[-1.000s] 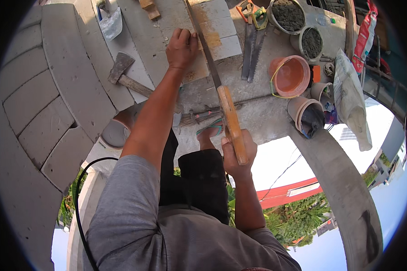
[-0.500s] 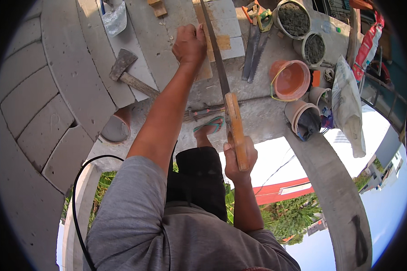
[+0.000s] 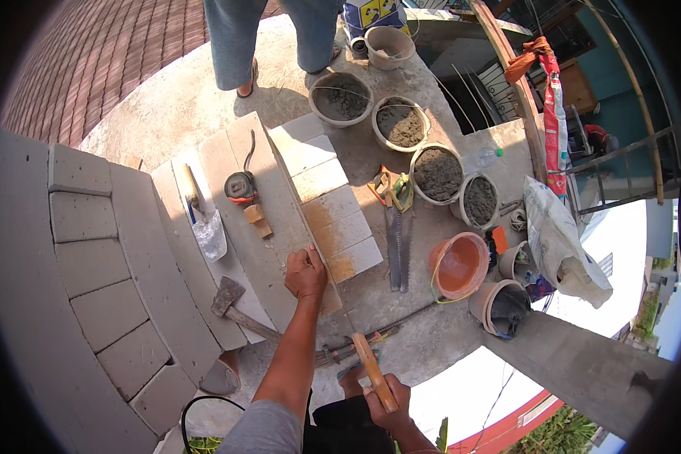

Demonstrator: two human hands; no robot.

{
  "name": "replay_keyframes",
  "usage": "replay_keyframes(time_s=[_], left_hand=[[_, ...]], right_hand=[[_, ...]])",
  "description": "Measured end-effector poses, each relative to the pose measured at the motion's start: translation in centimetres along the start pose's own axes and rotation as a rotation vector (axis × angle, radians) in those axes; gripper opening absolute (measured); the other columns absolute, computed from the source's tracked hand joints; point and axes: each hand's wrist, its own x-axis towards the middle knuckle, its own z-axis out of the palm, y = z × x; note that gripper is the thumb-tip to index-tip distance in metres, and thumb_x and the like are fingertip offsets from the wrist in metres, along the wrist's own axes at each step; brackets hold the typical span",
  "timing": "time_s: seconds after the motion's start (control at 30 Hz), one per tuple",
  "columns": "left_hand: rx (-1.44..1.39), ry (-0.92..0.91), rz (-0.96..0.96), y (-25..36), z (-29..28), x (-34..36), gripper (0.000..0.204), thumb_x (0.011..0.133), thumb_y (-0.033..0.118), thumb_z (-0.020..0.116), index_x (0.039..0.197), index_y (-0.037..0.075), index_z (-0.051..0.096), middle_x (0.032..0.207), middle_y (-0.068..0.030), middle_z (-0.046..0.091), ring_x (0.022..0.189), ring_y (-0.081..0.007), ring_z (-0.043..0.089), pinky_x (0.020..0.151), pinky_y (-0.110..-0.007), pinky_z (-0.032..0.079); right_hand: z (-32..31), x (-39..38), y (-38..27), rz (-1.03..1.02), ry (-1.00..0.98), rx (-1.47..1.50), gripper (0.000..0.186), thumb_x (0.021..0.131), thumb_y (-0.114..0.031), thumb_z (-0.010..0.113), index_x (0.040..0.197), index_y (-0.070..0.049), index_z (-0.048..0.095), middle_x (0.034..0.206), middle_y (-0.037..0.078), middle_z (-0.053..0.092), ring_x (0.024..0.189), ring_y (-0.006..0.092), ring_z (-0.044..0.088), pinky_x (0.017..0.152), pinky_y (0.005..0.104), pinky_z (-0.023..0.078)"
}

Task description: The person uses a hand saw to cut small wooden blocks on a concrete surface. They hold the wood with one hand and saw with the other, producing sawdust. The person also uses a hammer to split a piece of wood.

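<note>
My right hand [image 3: 390, 399] is wrapped round the wooden handle of a handsaw [image 3: 374, 372]. Its blade shows almost edge-on as a thin dark line running up along the long grey block. Beside that line my left hand [image 3: 306, 274] is closed in a fist, knuckles up, pressed on the grey block [image 3: 280, 236]. No object shows between its fingers, though the palm side is hidden. A small piece of wood [image 3: 258, 221] and a tape measure [image 3: 240, 186] lie on the same block. Left of my forearm rests a hammer [image 3: 242, 312] with a wooden handle.
A trowel [image 3: 209, 231] lies left of the tape measure. Pale blocks [image 3: 348, 219], two saws [image 3: 398, 246], buckets of grey mortar [image 3: 437, 175] and an orange bucket [image 3: 459, 265] stand to the right. A block wall [image 3: 106, 295] rises left. Another person's legs [image 3: 272, 38] are beyond.
My view has shifted farther ahead, bringing the tape measure, more buckets and another person's legs into sight. The saw now appears edge-on and lower; my left fist stays on the block.
</note>
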Motion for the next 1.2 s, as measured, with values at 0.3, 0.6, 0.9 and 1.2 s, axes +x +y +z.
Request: replay_keyframes(time_s=[0.3, 0.6, 0.9, 1.2], left_hand=[[0.061, -0.003, 0.015, -0.4, -0.3, 0.4, 0.041, 0.104, 0.042, 0.063, 0.078, 0.01, 0.064, 0.086, -0.0128, 0.061, 0.077, -0.0404, 0.064, 0.068, -0.054, 0.05], [0.05, -0.016, 0.001, -0.4, -0.1, 0.6, 0.041, 0.104, 0.04, 0.062, 0.076, 0.011, 0.067, 0.085, -0.0127, 0.063, 0.075, -0.04, 0.066, 0.065, -0.054, 0.052], [-0.02, 0.056, -0.095, -1.0, -0.2, 1.3, 0.049, 0.104, 0.046, 0.063, 0.07, 0.011, 0.07, 0.079, -0.0111, 0.064, 0.072, -0.038, 0.066, 0.065, -0.051, 0.051], [0.008, -0.017, -0.193, 0.1, 0.2, 1.0, 0.062, 0.109, 0.056, 0.047, 0.079, 0.01, 0.076, 0.089, -0.017, 0.069, 0.086, -0.0439, 0.068, 0.078, -0.055, 0.052]], right_hand=[[0.2, 1.3, -2.0, -0.062, -0.013, 0.025, 0.022, 0.09, -0.008, 0.078, 0.086, -0.003, 0.057, 0.065, 0.01, 0.064, 0.057, 0.0154, 0.066, 0.054, 0.0335, 0.05], [-1.0, 1.4, -2.4, 0.033, -0.067, 0.001, 0.013, 0.09, -0.008, 0.076, 0.098, -0.001, 0.068, 0.077, 0.014, 0.072, 0.068, 0.0226, 0.075, 0.063, 0.0354, 0.057], [0.3, 0.6, 0.5, -0.06, -0.009, -0.041, 0.02, 0.088, -0.008, 0.074, 0.084, -0.002, 0.055, 0.06, 0.011, 0.057, 0.049, 0.0244, 0.061, 0.051, 0.0366, 0.048], [-0.7, 1.4, -0.7, 0.049, -0.037, -0.014, 0.012, 0.09, -0.005, 0.069, 0.093, 0.0, 0.059, 0.071, 0.008, 0.057, 0.06, 0.019, 0.054, 0.058, 0.0349, 0.044]])
